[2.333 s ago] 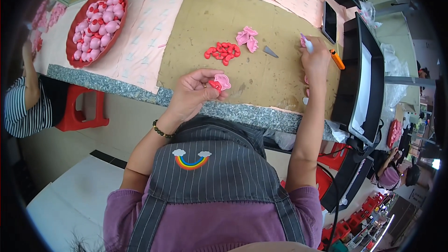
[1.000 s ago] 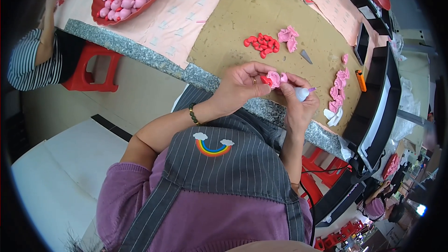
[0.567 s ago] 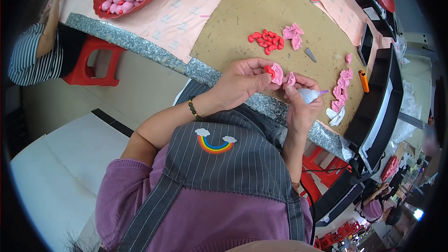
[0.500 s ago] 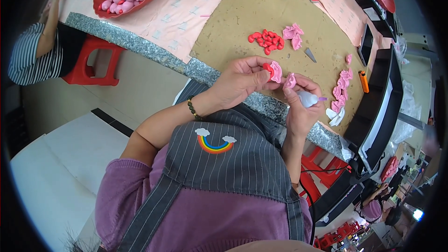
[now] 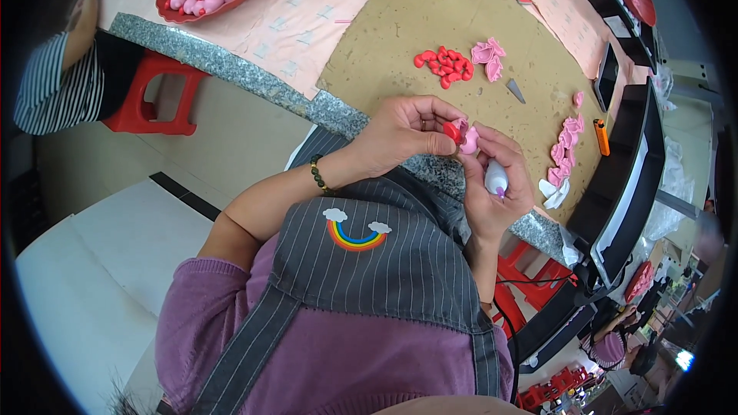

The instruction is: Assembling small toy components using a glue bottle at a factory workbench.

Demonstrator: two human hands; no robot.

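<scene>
Above the near edge of the table, my left hand (image 5: 411,134) pinches a small piece with a rounded red part (image 5: 452,132) and a pink part beside it. My right hand (image 5: 503,188) holds a small pink molded piece (image 5: 469,141) between thumb and fingertips, up against the red one. Tucked in the same hand is a small white squeeze bottle (image 5: 495,177), its purple tip toward me. Beyond my hands lie a heap of glossy red pieces (image 5: 446,67) and a cluster of pink frilled pieces (image 5: 488,58).
A grey pointed blade-like piece (image 5: 516,91), a row of pink pieces (image 5: 567,142), an orange lighter-like object (image 5: 601,137) and a white tissue (image 5: 553,194) lie to the right. Beyond them are a phone (image 5: 606,77) and black trays (image 5: 626,177). A red basket (image 5: 163,1) holds pink-and-red figures. Someone in stripes sits far left.
My hands have come together, bringing the right hand's pink piece against the piece in my left. The squeeze bottle's tip has swung from pointing right to pointing toward me.
</scene>
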